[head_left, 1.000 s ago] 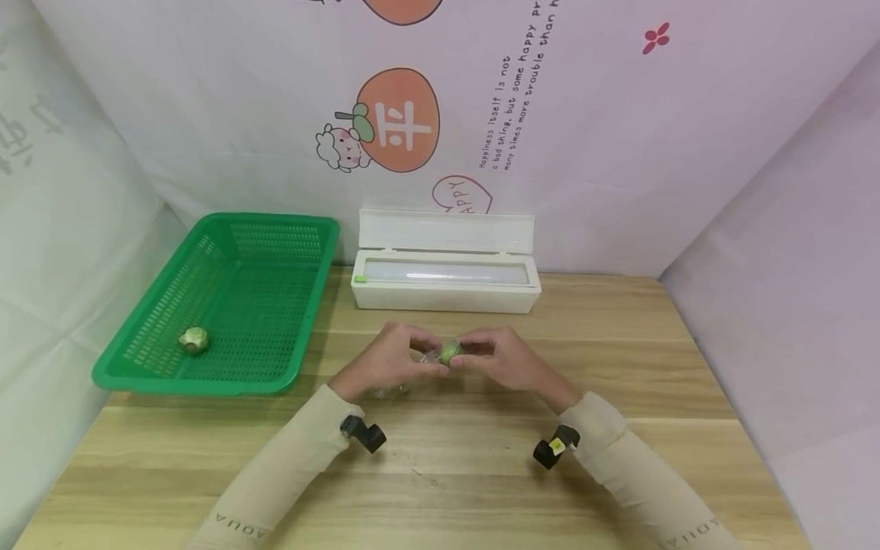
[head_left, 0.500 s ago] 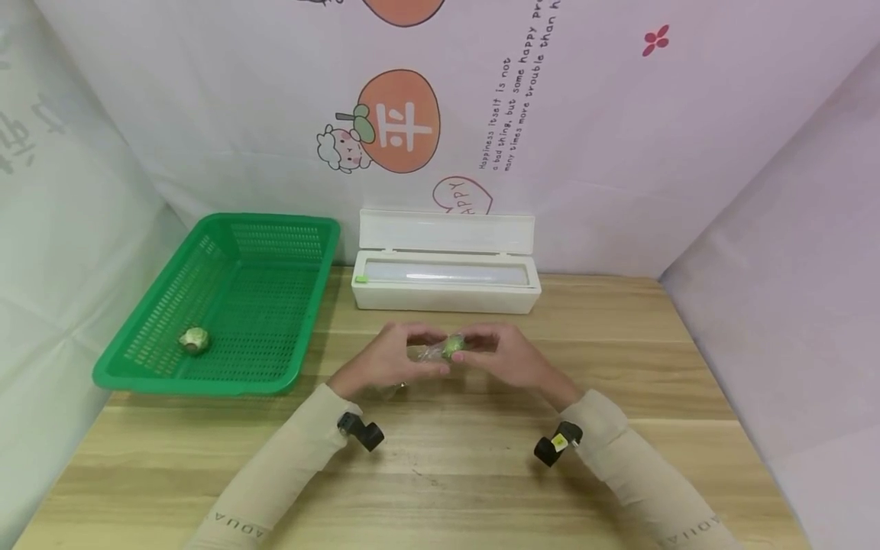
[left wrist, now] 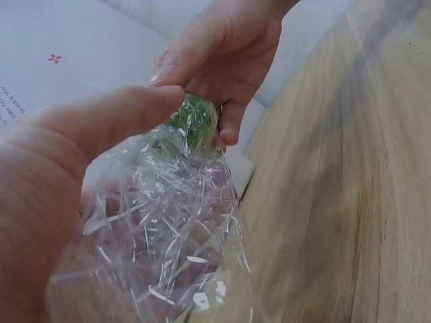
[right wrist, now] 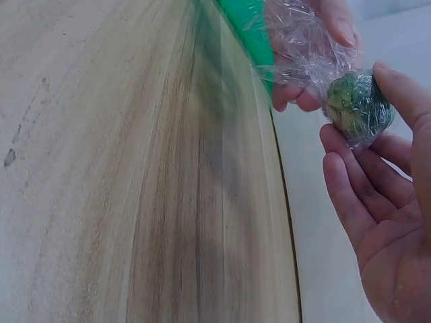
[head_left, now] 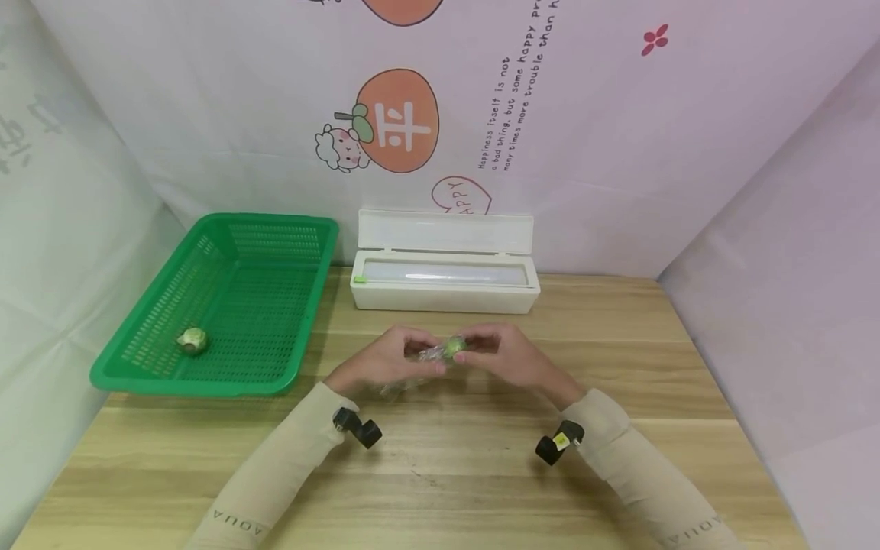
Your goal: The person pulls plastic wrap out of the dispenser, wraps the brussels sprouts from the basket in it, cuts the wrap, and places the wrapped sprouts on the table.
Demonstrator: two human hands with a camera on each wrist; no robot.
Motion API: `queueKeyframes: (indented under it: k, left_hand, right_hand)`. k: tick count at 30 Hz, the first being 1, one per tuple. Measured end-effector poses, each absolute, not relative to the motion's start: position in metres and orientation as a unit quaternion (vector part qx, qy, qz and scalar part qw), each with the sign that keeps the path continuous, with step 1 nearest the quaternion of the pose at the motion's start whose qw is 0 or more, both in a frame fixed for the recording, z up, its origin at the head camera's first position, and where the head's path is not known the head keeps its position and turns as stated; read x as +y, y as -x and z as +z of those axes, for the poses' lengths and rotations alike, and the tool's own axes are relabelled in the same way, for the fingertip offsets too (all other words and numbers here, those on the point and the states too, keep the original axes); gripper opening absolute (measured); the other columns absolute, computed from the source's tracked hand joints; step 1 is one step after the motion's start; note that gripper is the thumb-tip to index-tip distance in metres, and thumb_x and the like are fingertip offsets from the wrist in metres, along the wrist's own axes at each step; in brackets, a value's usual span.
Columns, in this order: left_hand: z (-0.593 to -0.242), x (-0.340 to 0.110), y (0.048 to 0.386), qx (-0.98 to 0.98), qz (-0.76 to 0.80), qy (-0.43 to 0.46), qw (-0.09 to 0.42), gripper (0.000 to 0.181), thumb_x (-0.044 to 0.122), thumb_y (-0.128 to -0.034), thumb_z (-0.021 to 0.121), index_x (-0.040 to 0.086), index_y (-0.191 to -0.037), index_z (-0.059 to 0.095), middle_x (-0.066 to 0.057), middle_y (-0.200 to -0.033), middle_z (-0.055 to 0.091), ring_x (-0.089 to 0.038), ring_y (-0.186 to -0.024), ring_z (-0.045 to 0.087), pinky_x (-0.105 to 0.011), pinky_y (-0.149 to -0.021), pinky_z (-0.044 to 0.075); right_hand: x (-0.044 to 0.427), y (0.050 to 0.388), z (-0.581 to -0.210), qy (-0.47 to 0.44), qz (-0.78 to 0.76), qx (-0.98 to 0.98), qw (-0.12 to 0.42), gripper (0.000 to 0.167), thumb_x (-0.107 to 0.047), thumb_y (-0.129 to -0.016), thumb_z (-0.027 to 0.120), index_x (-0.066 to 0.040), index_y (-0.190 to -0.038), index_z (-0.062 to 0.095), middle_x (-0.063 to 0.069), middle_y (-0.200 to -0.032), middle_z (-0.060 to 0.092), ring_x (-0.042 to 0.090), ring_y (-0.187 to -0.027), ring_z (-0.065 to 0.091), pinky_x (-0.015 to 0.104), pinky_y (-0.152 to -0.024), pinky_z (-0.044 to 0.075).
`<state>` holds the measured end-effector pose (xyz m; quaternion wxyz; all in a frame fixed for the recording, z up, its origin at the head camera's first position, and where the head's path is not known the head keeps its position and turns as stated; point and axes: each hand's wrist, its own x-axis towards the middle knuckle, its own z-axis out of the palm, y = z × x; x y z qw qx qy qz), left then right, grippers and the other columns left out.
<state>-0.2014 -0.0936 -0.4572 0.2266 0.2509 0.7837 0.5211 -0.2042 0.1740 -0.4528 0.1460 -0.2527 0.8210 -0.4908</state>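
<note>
Green sprout point(right wrist: 353, 108), or something very like one, is held up between the two hands above the worktop point(head_left: 467, 473), closer to the right. In the head view it lies at nine o'clock from the right hand point(head_left: 512, 359) and three o'clock from the left hand point(head_left: 388, 359). The right grip is narrow, pinching it between thumb and fingers; the left grip gathers the clear film point(left wrist: 175, 215), which trails from the sprout toward eight o'clock. That trail gives the long axis, since the sprout itself is nearly round.

Film clings to the mottled, leafy ball, then breaks into glossy, crinkled folds by the left hand. Pale wood grain covers the worktop. Between nine and ten o'clock from the hands stands a perforated green basket point(head_left: 199, 387), a second sprout point(head_left: 195, 341) toward its seven o'clock side. At twelve o'clock is a smooth, oblong white box point(head_left: 443, 299), lid point(head_left: 447, 231) raised, with a shiny roll point(head_left: 447, 273) inside.
</note>
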Motion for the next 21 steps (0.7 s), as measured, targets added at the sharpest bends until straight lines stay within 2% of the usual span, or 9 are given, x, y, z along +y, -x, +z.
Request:
queueKeyframes:
  k: [8,15,21]
  left_hand:
    - [-0.459,-0.098,0.202,0.764,0.544,-0.259,0.232,0.041,0.032,-0.0982,0.076,0.011,-0.132,0.072,-0.006,-0.125,0.075,-0.021,-0.114,0.070,-0.044,-0.109,0.056]
    - [-0.464,-0.100,0.203,0.734,0.568,-0.288,0.236,0.029,0.020,-0.0978,0.077,0.004,-0.122,0.076,-0.010,-0.115,0.079,-0.020,-0.101,0.075,-0.037,-0.096,0.063]
    - [-0.464,-0.097,0.201,0.704,0.602,-0.289,0.242,0.026,0.012,-0.0954,0.078,-0.002,-0.116,0.075,-0.010,-0.107,0.080,-0.015,-0.091,0.075,-0.030,-0.082,0.066]
  right_hand:
    - [0.179,0.205,-0.454,0.243,-0.495,0.820,0.151,0.036,-0.030,-0.096,0.079,-0.010,-0.126,0.074,0.006,-0.120,0.077,0.022,-0.105,0.073,0.030,-0.092,0.064]
    - [0.184,0.203,-0.452,0.254,-0.501,0.810,0.171,0.036,-0.028,-0.098,0.077,-0.007,-0.128,0.073,0.008,-0.117,0.078,0.023,-0.103,0.075,0.031,-0.092,0.065]
    - [0.187,0.201,-0.450,0.261,-0.525,0.787,0.193,0.034,-0.022,-0.102,0.071,-0.003,-0.130,0.071,0.011,-0.117,0.077,0.021,-0.102,0.074,0.031,-0.091,0.065]
